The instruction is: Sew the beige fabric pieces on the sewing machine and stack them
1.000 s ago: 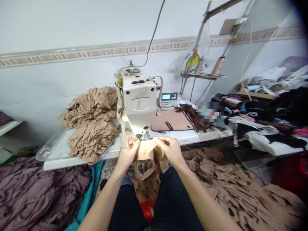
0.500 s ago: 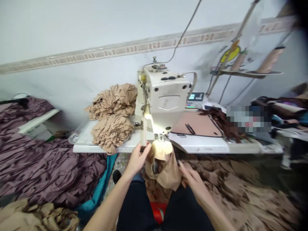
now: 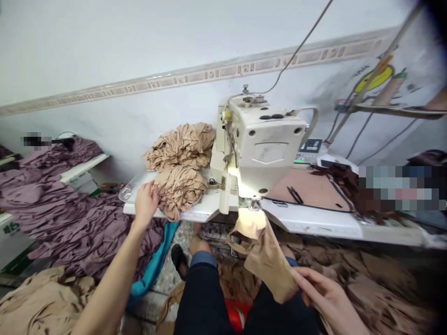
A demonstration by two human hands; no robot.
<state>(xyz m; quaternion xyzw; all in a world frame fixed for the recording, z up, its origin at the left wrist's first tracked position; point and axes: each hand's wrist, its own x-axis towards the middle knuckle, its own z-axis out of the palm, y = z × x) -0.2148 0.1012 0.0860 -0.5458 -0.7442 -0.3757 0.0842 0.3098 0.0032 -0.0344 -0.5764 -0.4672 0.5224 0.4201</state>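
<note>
The work looked like a stitching step at a cream-white industrial sewing machine [image 3: 268, 149], with a thin tan stretch-fabric piece [image 3: 267, 260] at its needle end, and it seemed to call for the left hand to rejoin the right on the piece and guide it. The hands were well apart. The right hand [image 3: 330, 298], at the lower right of the frame, pinched the lower end of the piece, while the open left hand [image 3: 146, 204] rested at the white bench's [image 3: 314, 222] front edge, just beside a crumpled tan fabric heap [image 3: 179, 190]. The piece hung in front of the bench, below the machine's lit presser foot [image 3: 254, 204], though whether the foot gripped it could not be told. Its long axis sloped from that upper-left end down toward the right hand, with a narrow tan strap [image 3: 237, 244] looping off its left side
</note>
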